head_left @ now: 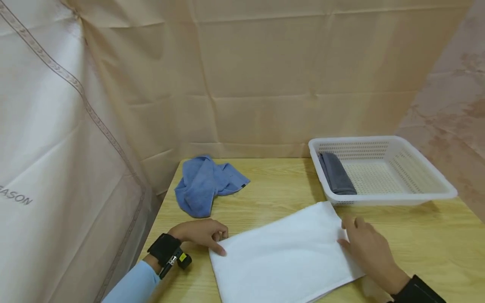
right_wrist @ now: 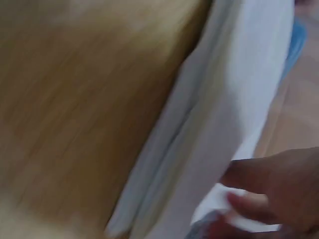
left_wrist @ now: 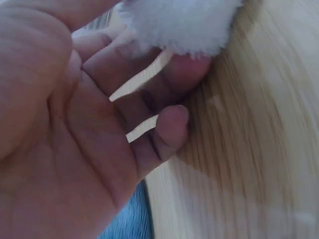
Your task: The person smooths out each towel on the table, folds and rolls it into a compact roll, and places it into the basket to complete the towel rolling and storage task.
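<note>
A folded white towel (head_left: 282,256) lies at a slant over the near part of the table. My left hand (head_left: 202,234) pinches its far left corner, thumb on top and fingers underneath. In the left wrist view the fluffy corner (left_wrist: 182,25) sits against the fingers, with the little finger free beside it. My right hand (head_left: 367,250) grips the towel's right edge near the far corner, thumb and curled fingers at the cloth. The right wrist view shows the towel's stacked layers (right_wrist: 224,114) along this edge, slightly blurred.
A crumpled blue cloth (head_left: 206,183) lies at the table's far left. At the back right stands a white perforated basket (head_left: 390,196), a folded dark grey cloth (head_left: 337,173) along its left wall. Hanging fabric (head_left: 257,84) encloses the wooden table (head_left: 273,176) behind and to the left.
</note>
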A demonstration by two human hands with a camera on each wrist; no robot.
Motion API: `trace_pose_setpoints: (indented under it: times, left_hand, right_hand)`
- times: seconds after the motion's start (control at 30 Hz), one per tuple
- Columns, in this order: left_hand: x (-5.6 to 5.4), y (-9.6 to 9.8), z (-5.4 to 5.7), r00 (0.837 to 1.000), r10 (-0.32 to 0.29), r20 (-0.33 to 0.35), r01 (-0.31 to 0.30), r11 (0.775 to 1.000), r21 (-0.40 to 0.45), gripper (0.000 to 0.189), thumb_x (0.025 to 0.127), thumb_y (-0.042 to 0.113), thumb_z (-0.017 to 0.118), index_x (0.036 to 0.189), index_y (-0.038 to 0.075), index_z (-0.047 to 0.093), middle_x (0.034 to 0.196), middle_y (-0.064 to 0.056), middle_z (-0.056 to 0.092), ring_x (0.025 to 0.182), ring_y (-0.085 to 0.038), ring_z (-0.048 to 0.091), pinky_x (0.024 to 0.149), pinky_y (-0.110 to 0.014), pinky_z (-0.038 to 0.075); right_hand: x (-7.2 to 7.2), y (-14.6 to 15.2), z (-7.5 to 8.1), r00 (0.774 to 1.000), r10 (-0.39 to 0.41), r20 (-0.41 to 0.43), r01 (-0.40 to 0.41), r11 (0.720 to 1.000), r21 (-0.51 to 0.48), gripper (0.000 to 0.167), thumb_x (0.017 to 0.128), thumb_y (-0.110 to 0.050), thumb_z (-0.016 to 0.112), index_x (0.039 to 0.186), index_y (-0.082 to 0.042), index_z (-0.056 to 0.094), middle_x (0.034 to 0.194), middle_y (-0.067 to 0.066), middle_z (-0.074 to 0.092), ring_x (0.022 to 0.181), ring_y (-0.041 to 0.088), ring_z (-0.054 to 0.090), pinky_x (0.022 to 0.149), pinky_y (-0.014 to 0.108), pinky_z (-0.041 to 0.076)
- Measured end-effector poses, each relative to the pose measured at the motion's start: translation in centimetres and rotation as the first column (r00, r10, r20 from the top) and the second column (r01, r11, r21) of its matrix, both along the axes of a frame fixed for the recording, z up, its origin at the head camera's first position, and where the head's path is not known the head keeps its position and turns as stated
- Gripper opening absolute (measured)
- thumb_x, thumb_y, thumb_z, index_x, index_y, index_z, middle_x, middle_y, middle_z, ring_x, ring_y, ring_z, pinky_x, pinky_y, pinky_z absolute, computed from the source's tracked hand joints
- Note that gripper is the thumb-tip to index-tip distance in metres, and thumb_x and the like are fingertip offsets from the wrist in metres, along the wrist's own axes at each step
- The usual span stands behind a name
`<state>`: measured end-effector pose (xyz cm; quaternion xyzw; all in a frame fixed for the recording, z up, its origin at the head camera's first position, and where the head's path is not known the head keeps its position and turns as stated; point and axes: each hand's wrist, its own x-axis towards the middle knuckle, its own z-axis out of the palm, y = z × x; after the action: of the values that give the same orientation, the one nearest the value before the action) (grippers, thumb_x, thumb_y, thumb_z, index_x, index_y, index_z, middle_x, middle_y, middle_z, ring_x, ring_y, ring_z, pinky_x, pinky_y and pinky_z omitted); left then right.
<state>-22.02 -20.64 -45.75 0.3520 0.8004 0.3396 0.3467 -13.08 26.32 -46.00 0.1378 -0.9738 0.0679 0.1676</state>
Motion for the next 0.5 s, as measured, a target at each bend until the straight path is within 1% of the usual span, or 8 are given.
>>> trace_pose_setpoints:
  times: [0.03, 0.1, 0.17, 0.23, 0.3, 0.37, 0.43, 0.5]
  left_hand:
    - [0.2, -0.4, 0.1, 1.0, 0.014, 0.005, -0.014, 1.0, -0.01, 0.031, 0.09, 0.027, 0.082, 0.09, 0.008, 0.058, 0.066, 0.011, 0.036, 0.055, -0.005, 0.033, 0.057, -0.023, 0.031]
    - [0.5, -1.3, 0.3, 0.999, 0.041, 0.007, -0.041, 0.999, -0.023, 0.03, 0.088, 0.025, 0.084, 0.09, 0.008, 0.06, 0.065, 0.01, 0.042, 0.055, -0.005, 0.036, 0.056, -0.023, 0.033]
    - [0.8, -2.3, 0.4, 0.998, 0.063, 0.007, -0.063, 0.998, -0.029, 0.03, 0.085, 0.023, 0.087, 0.089, 0.007, 0.062, 0.066, 0.008, 0.048, 0.055, -0.005, 0.04, 0.055, -0.022, 0.035]
    - [1.1, -3.2, 0.4, 0.997, 0.075, 0.004, -0.075, 0.997, -0.037, 0.032, 0.082, 0.024, 0.089, 0.087, 0.007, 0.062, 0.067, 0.007, 0.053, 0.055, -0.005, 0.045, 0.055, -0.022, 0.038]
    - [1.3, -3.7, 0.4, 0.997, 0.071, -0.01, -0.071, 0.996, -0.046, 0.036, 0.079, 0.025, 0.091, 0.084, 0.007, 0.06, 0.066, 0.007, 0.053, 0.054, -0.005, 0.047, 0.055, -0.021, 0.039]
    - [1.5, -3.8, 0.3, 0.997, 0.053, -0.057, -0.056, 0.997, -0.051, 0.042, 0.077, 0.029, 0.093, 0.081, 0.008, 0.056, 0.067, 0.008, 0.052, 0.055, -0.004, 0.047, 0.056, -0.02, 0.039]
    - [1.7, -3.1, 0.2, 0.99, 0.028, -0.138, -0.035, 0.998, -0.051, 0.048, 0.075, 0.033, 0.093, 0.08, 0.011, 0.051, 0.069, 0.009, 0.049, 0.058, -0.003, 0.046, 0.058, -0.019, 0.038]
    - [1.8, -1.9, 0.2, 0.969, -0.012, -0.249, -0.002, 0.998, -0.055, 0.052, 0.073, 0.038, 0.094, 0.084, 0.014, 0.048, 0.073, 0.009, 0.045, 0.063, -0.003, 0.044, 0.06, -0.019, 0.037]
  right_hand:
    - [0.4, -1.2, 0.1, 1.0, 0.011, 0.002, -0.011, 1.0, 0.027, 0.043, 0.077, -0.028, 0.091, 0.089, -0.003, 0.057, 0.073, 0.008, 0.047, 0.057, 0.026, 0.051, 0.045, 0.04, 0.042]
    - [1.2, -3.4, 0.6, 0.993, 0.016, 0.121, -0.022, 0.999, 0.042, 0.041, 0.086, -0.034, 0.084, 0.083, -0.005, 0.056, 0.071, 0.007, 0.048, 0.057, 0.026, 0.053, 0.047, 0.042, 0.045]
    - [1.3, -5.1, 1.0, 0.971, 0.038, 0.238, -0.05, 0.998, 0.041, 0.046, 0.089, -0.045, 0.078, 0.08, -0.005, 0.056, 0.069, 0.007, 0.048, 0.06, 0.025, 0.053, 0.053, 0.043, 0.047]
    - [0.7, -6.5, 1.8, 0.944, 0.076, 0.322, -0.089, 0.996, 0.023, 0.048, 0.091, -0.047, 0.075, 0.089, -0.001, 0.061, 0.073, 0.01, 0.051, 0.067, 0.027, 0.056, 0.061, 0.045, 0.049]
    - [-0.5, -7.5, 2.3, 0.927, 0.135, 0.349, -0.147, 0.989, 0.01, 0.046, 0.093, -0.04, 0.076, 0.1, 0.004, 0.064, 0.078, 0.014, 0.055, 0.073, 0.03, 0.057, 0.065, 0.046, 0.05]
    - [-2.1, -8.4, 2.2, 0.926, 0.19, 0.325, -0.208, 0.978, 0.022, 0.043, 0.094, -0.026, 0.076, 0.111, 0.011, 0.064, 0.084, 0.022, 0.058, 0.077, 0.036, 0.059, 0.068, 0.049, 0.051]
    - [-4.2, -9.2, 1.8, 0.933, 0.22, 0.285, -0.244, 0.968, 0.054, 0.046, 0.093, -0.017, 0.073, 0.119, 0.018, 0.06, 0.094, 0.033, 0.058, 0.084, 0.046, 0.059, 0.071, 0.057, 0.052]
    - [-6.6, -10.1, 1.3, 0.931, 0.22, 0.291, -0.248, 0.967, 0.062, 0.049, 0.094, -0.013, 0.068, 0.128, 0.02, 0.055, 0.11, 0.043, 0.055, 0.098, 0.057, 0.056, 0.079, 0.067, 0.049]
